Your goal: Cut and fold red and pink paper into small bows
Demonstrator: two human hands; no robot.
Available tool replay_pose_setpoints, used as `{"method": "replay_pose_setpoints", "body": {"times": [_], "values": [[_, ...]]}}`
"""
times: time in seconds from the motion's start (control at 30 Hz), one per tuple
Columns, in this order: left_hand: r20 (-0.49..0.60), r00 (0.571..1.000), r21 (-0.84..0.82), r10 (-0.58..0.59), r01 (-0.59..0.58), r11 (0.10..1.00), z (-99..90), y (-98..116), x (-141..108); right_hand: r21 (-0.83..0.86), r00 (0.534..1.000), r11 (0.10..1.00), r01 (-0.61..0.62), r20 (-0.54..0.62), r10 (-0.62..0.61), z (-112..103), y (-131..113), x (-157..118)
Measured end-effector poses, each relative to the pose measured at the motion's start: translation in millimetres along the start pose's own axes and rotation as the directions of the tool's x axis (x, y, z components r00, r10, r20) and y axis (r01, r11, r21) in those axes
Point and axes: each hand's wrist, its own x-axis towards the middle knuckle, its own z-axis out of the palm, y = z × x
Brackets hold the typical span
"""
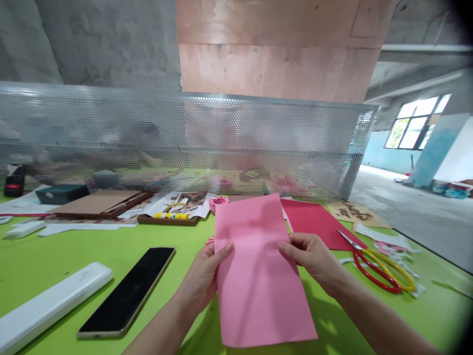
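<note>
Pink rectangular paper sheet stands gripped between your left hand and right hand, held apart, pinching its smooth edges over the near middle of the lime-green tabletop. Red-and-yellow-handled steel scissors lie right, among thin paper scraps.

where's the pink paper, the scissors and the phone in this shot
pink paper sheet [254, 291]: head view, on the middle of the sheet
scissors [371, 278]: head view, on the red handle
phone [127, 291]: head view, on the black screen
</note>
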Motion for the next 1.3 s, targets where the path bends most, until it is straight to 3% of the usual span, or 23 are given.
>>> {"method": "replay_pose_setpoints", "body": {"times": [0.7,1.07,1.3], "values": [[-0.016,0.999,0.040,-0.029,0.030,0.999,-4.3,2,4,0.007,0.997,1.000,0.018,-0.069,-0.018,4,15,4],[0.018,0.998,0.074,-0.055,0.053,0.996,-4.8,-2,9,-0.381,0.962,0.913,0.148,-0.159,-0.223,22,-5,-14],[0.038,0.998,0.068,-0.055,0.052,0.996,-4.2,-3,8,-0.399,0.954,0.898,0.183,-0.150,-0.261,26,-9,-16]]}}
